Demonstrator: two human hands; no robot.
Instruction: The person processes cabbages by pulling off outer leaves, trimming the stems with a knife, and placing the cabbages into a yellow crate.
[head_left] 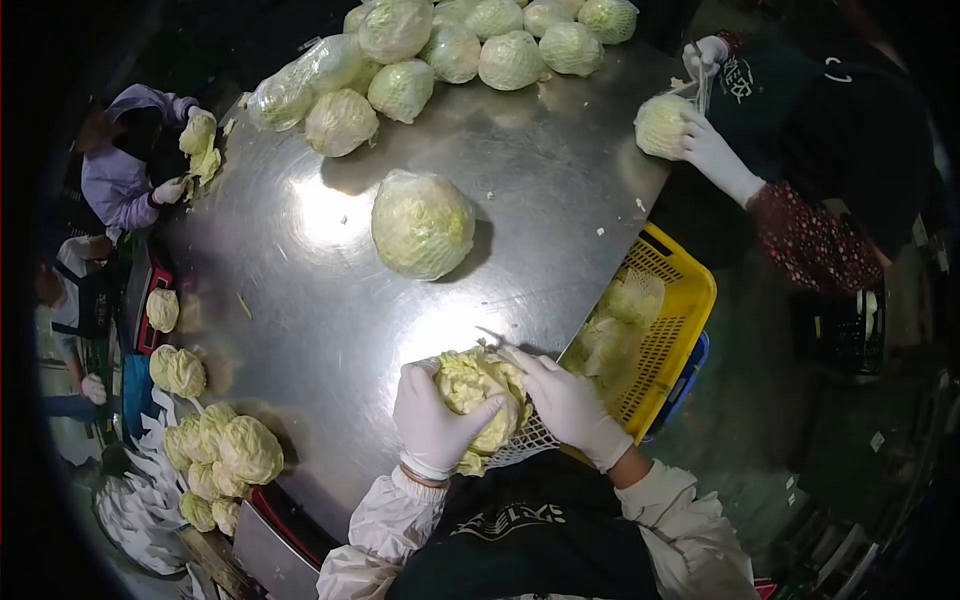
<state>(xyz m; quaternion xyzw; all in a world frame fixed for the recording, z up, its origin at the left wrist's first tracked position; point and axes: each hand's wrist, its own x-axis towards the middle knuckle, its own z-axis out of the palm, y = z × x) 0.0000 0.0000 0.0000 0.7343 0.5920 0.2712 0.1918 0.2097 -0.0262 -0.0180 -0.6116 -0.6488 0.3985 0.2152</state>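
A pale green cabbage (482, 392) with crinkled leaves is held between my two white-gloved hands at the near edge of the metal table. My left hand (432, 415) wraps its left side, thumb across the front. On the right side, my right hand (568, 400) presses its fingers against the leaves. White mesh netting (530, 442) shows below the cabbage, beside my right hand. Farther up the table sits one wrapped cabbage (423, 225) in clear film and netting.
Wrapped cabbages (452, 50) are piled at the far edge. Bare cabbages (250, 450) cluster at left. A yellow basket (685, 290) holding leaves stands at right. One co-worker (725, 165) handles a netted cabbage at right; another (130, 165) holds a cabbage at far left.
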